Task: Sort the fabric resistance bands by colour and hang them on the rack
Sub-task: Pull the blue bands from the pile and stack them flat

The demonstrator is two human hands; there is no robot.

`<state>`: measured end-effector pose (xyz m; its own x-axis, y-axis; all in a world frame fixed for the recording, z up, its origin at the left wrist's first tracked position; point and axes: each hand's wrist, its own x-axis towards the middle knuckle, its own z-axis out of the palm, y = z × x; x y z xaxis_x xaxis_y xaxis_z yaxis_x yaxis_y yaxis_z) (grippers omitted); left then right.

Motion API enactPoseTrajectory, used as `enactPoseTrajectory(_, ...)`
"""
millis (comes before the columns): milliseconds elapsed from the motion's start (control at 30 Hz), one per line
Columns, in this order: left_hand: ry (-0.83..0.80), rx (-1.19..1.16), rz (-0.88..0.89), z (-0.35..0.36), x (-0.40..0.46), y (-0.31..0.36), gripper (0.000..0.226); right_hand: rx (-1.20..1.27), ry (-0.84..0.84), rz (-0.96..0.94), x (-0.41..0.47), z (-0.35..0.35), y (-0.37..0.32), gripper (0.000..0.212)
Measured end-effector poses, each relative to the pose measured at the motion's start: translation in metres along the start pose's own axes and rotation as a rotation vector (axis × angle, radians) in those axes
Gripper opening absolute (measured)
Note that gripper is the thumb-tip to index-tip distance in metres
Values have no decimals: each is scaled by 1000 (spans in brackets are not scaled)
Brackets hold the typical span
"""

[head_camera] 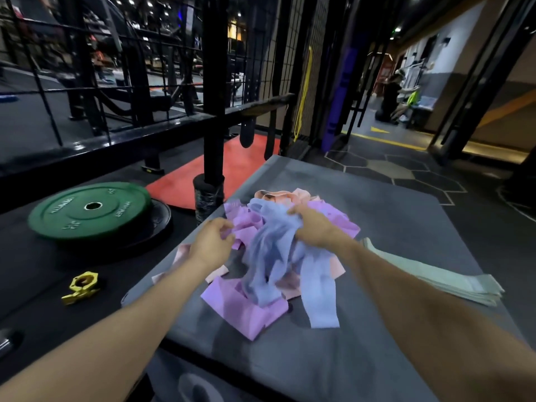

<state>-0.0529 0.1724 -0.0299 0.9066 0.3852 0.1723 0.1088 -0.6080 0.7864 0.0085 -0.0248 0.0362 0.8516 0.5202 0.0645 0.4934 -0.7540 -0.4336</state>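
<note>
Sorting underway: right hand (314, 229) gripped blue bands (272, 250), left hand (210, 245) pinched purple bands (246, 224) on the desk (406, 227); next, likely pulling them apart.

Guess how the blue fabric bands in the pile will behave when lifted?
Probably floppy: the blue fabric bands drape in soft folds from the right hand. Likely light, since a few fingers bunch several at once. They may drag neighbours along, as they lie tangled with the purple fabric bands that the left hand pinches.
</note>
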Motion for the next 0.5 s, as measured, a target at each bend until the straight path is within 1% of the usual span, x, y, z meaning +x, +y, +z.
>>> enactPoseTrajectory(67,-19,-5,-1,1,4,-2,29,-168,-331,25,0,6,-1,55)
enactPoseTrajectory(100,-31,-1,-1,1,7,-1,30,-192,-444,59,2,5,0,67)
enactPoseTrajectory(133,-37,-1,-5,2,11,0,30,-182,-507,91,7,2,3,76)
enactPoseTrajectory(167,-41,7,-6,2,16,2,31,-158,-536,108,12,-2,8,83)
enactPoseTrajectory(200,-45,13,-5,5,23,3,31,-127,-546,114,18,-7,14,85)
enactPoseTrajectory(233,-52,24,-2,8,29,5,32,-80,-555,121,23,-13,19,84)
enactPoseTrajectory(300,-75,45,1,17,45,10,35,88,-576,160,34,-25,33,73)
enactPoseTrajectory(333,-85,56,11,23,53,13,36,196,-559,182,40,-30,41,64)
enactPoseTrajectory(367,-89,66,28,29,61,17,37,294,-507,199,46,-35,50,54)
enactPoseTrajectory(400,-96,68,38,37,69,21,38,355,-420,211,54,-37,60,44)
enactPoseTrajectory(433,-105,77,56,44,76,26,41,355,-305,220,61,-39,71,36)
enactPoseTrajectory(467,-124,97,79,53,82,32,45,288,-183,229,68,-38,84,31)
enactPoseTrajectory(500,-146,138,118,63,88,38,50,178,-79,249,75,-36,96,31)
